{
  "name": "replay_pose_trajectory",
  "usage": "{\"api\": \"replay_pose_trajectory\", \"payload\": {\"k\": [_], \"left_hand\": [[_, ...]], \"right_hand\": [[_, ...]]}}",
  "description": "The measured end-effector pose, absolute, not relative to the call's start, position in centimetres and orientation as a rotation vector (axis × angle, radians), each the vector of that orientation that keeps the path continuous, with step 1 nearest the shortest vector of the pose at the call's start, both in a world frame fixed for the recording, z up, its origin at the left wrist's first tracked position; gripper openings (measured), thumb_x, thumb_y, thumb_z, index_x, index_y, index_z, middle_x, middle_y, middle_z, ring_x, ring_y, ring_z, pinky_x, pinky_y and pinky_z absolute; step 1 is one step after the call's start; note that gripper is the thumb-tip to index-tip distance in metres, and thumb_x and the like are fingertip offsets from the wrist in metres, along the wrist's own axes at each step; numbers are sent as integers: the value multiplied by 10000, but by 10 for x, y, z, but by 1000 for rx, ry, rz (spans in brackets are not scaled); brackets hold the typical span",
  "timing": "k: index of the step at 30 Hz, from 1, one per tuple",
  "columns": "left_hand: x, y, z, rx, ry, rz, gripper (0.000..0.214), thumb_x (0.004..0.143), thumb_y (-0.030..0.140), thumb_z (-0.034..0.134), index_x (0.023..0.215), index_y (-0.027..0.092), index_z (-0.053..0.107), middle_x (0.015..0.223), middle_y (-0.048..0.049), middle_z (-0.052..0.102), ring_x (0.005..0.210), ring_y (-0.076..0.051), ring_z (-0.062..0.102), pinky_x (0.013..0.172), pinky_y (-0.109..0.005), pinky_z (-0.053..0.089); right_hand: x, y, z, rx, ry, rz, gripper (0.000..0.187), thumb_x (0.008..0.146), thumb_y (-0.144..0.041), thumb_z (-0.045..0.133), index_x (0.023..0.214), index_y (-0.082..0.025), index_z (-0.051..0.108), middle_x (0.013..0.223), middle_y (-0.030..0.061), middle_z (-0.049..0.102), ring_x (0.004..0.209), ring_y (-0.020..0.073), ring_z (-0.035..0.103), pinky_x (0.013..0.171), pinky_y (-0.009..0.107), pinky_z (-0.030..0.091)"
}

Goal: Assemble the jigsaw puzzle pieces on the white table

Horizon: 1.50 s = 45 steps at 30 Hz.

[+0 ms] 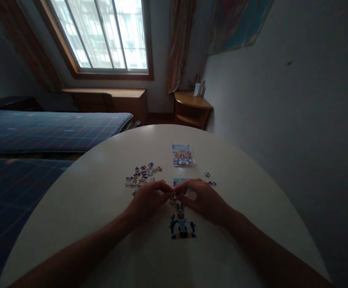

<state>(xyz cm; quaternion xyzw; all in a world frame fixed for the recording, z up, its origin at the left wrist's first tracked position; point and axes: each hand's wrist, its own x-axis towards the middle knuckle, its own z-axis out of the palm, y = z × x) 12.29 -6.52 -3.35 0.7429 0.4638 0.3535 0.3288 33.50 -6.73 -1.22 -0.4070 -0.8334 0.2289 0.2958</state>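
My left hand (150, 197) and my right hand (203, 197) meet fingertip to fingertip over the table, thumbs and fingers pinched together. Between them is a small jigsaw puzzle piece, mostly covered by the fingers. Just below the fingertips, a narrow strip of joined pieces (179, 207) runs down to a joined puzzle section (182, 230) showing a blue cartoon face with large eyes. Behind the right fingers lies another blue, colourful puzzle section (180, 181), partly hidden. Left of my left hand, many loose puzzle pieces (142, 175) are spread in a heap.
A colourful picture sheet (183, 155) lies on the round white table (108, 224) beyond my hands. A few loose pieces (209, 179) sit to the right. A bed with a plaid cover (50, 130) stands left, a wall (281, 120) right, and a corner shelf (191, 100) behind.
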Motion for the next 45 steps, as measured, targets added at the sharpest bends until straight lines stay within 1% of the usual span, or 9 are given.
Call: {"api": "replay_pose_trajectory", "payload": {"k": [3, 9, 13, 20, 28, 31, 34, 41, 45], "left_hand": [[121, -65, -38, 1995, 1221, 930, 68, 874, 227, 641, 880, 230, 709, 864, 4, 753, 805, -168, 705, 758, -295, 560], [115, -65, -46, 2448, 1032, 849, 245, 945, 183, 524, 1149, 238, 650, 1216, -52, 672, 1133, -207, 605, 1013, -414, 490], [113, -65, -48, 2651, 909, 761, 331, 956, 163, 500, 1266, 241, 588, 1285, -55, 640, 1206, -217, 549, 1066, -451, 451], [112, -65, -47, 2716, 856, 696, 277, 982, 169, 464, 1206, 224, 619, 1263, -43, 660, 1216, -210, 551, 1112, -459, 405], [110, -64, -44, 2715, 838, 689, 286, 974, 156, 466, 1200, 215, 632, 1278, -57, 654, 1200, -212, 568, 1103, -463, 417], [109, -64, -43, 2676, 865, 728, 289, 972, 134, 454, 1182, 212, 637, 1255, -59, 665, 1172, -206, 585, 1076, -446, 448], [107, -63, -41, 2656, 908, 715, 258, 970, 148, 469, 1121, 222, 665, 1175, -48, 692, 1085, -196, 622, 1031, -418, 483], [107, -65, -32, 2686, 893, 662, 187, 889, 153, 549, 976, 228, 697, 1066, -29, 715, 979, -200, 648, 943, -408, 525], [108, -66, -31, 2677, 893, 700, 184, 909, 161, 524, 948, 220, 695, 1019, -28, 723, 927, -189, 656, 905, -394, 539]], "right_hand": [[341, -63, -12, -1108, -2241, 570, 123, 827, -199, 726, 939, -247, 739, 836, -10, 759, 776, 151, 686, 825, 325, 475], [358, -49, -18, -1216, -2334, 474, 138, 798, -224, 764, 934, -230, 740, 855, 13, 767, 797, 181, 699, 838, 365, 453], [362, -46, -22, -1223, -2329, 455, 146, 786, -200, 765, 927, -223, 735, 833, 14, 759, 778, 174, 698, 819, 352, 461], [361, -47, -21, -1216, -2323, 461, 139, 791, -216, 766, 925, -224, 729, 847, 12, 762, 786, 173, 700, 832, 357, 467], [361, -46, -21, -1167, -2342, 481, 125, 806, -234, 764, 927, -231, 733, 869, 14, 767, 810, 176, 706, 855, 363, 455], [357, -48, -24, -1112, -2388, 473, 115, 821, -240, 752, 936, -242, 740, 872, 20, 758, 847, 187, 690, 848, 360, 450], [352, -50, -28, -1102, -2404, 421, 126, 816, -257, 760, 941, -254, 742, 893, 28, 741, 889, 195, 665, 863, 362, 440], [346, -51, -34, -1132, -2431, 395, 131, 828, -285, 751, 956, -255, 740, 950, 43, 719, 947, 215, 634, 888, 385, 415], [345, -51, -36, -1129, -2410, 403, 140, 830, -278, 750, 968, -266, 739, 947, 36, 715, 954, 214, 624, 893, 391, 405]]}}
